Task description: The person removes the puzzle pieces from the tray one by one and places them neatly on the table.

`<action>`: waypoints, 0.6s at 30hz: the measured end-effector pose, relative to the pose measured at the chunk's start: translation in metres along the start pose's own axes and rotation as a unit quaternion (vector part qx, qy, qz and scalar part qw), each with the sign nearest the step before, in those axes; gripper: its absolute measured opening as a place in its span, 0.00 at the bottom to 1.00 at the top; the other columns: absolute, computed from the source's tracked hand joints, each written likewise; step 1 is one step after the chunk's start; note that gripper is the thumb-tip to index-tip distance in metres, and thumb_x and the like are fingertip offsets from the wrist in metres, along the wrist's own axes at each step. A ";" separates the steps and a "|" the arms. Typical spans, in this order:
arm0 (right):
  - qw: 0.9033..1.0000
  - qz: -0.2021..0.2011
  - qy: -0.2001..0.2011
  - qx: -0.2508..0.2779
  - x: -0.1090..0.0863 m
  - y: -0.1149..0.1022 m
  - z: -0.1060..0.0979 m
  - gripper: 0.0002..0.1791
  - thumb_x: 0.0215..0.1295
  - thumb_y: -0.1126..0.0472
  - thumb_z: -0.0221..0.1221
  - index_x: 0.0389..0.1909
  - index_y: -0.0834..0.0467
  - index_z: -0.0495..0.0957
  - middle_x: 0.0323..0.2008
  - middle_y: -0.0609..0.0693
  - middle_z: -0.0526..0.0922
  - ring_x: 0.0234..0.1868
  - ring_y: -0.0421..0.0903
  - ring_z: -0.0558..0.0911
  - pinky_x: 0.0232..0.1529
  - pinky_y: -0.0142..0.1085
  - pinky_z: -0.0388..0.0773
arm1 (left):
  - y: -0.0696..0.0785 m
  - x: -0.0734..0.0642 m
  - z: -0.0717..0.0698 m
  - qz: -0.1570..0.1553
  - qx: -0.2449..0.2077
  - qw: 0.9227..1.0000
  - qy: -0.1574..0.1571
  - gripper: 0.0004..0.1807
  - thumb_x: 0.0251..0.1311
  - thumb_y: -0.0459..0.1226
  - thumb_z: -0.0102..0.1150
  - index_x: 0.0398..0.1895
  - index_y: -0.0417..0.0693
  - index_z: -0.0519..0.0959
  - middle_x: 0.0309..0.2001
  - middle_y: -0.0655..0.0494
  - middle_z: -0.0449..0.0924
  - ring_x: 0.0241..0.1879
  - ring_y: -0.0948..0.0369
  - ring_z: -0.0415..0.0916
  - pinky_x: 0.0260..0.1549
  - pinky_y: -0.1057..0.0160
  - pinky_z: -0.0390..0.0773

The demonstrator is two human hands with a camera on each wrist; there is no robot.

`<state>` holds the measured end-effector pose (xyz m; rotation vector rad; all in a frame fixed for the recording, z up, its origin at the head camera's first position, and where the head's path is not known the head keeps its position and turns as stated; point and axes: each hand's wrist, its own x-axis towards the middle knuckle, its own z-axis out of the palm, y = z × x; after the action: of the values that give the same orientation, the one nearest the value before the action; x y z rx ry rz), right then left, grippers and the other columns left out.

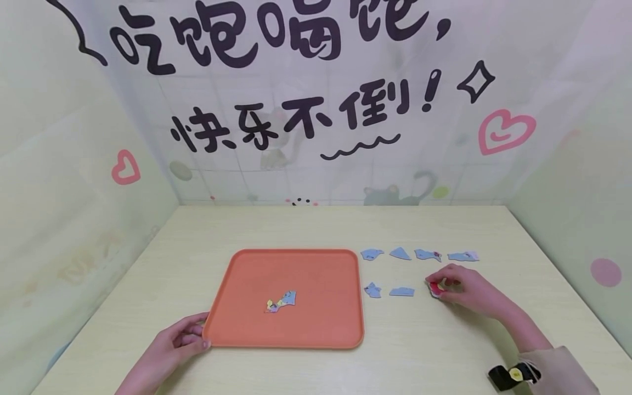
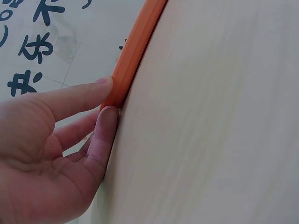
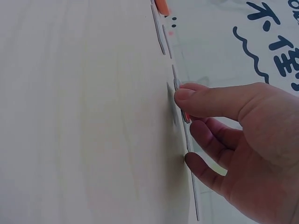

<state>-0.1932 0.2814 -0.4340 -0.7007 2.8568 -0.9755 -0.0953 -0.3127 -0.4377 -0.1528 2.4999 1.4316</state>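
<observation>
An orange tray (image 1: 316,329) lies on the table, its near left corner held between the thumb and index finger of my left hand (image 1: 179,341). In the left wrist view the orange rim (image 2: 133,51) shows at the fingertips of that hand (image 2: 60,130). On the tray sit jigsaw pieces in blue and yellow (image 1: 288,299), lying against each other. My right hand (image 1: 466,288) pinches a red jigsaw piece (image 1: 435,289) by its edges, right of the tray. The right wrist view shows this piece edge-on (image 3: 187,115) between thumb and fingers, mostly hidden.
Several blue jigsaw pieces lie right of the tray in two rows, among them a triangular one (image 1: 400,253), a long one with a pale end (image 1: 463,256) and a straight-edged one (image 1: 402,292). A printed cloth wall (image 1: 316,181) stands behind the table.
</observation>
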 end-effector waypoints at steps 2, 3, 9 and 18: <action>1.000 0.000 -0.002 0.000 0.000 0.001 0.001 0.18 0.57 0.66 0.68 0.50 0.55 0.83 0.44 0.45 0.83 0.39 0.35 0.75 0.42 0.28 0.76 | 0.000 0.000 0.000 0.000 -0.003 1.000 0.000 0.38 0.62 0.36 0.65 0.72 0.35 0.61 0.49 0.51 0.77 0.40 0.72 0.78 0.42 0.73 0.78; 1.000 0.000 -0.003 0.001 -0.001 0.002 0.002 0.18 0.57 0.66 0.68 0.49 0.54 0.83 0.44 0.44 0.83 0.39 0.35 0.74 0.42 0.28 0.76 | 0.000 0.000 0.000 -0.001 -0.005 1.000 0.001 0.38 0.61 0.37 0.65 0.72 0.35 0.61 0.49 0.51 0.77 0.40 0.72 0.78 0.42 0.73 0.78; 1.000 0.005 -0.016 0.001 -0.001 0.005 0.003 0.18 0.58 0.67 0.67 0.50 0.53 0.83 0.43 0.43 0.81 0.39 0.34 0.74 0.42 0.27 0.75 | 0.001 0.000 0.000 0.002 -0.011 1.000 0.003 0.38 0.60 0.38 0.67 0.72 0.37 0.63 0.48 0.50 0.77 0.40 0.71 0.78 0.42 0.73 0.78; 0.999 0.009 -0.036 0.022 0.002 0.004 0.001 0.18 0.59 0.65 0.67 0.51 0.55 0.82 0.46 0.47 0.82 0.40 0.34 0.74 0.44 0.27 0.76 | -0.001 0.001 0.001 -0.011 -0.019 1.000 0.006 0.39 0.59 0.38 0.67 0.72 0.39 0.63 0.49 0.50 0.77 0.40 0.69 0.78 0.42 0.72 0.78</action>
<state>-0.1962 0.2824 -0.4369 -0.6907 2.7667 -0.9857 -0.0957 -0.3126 -0.4394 -0.1958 2.4730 1.4755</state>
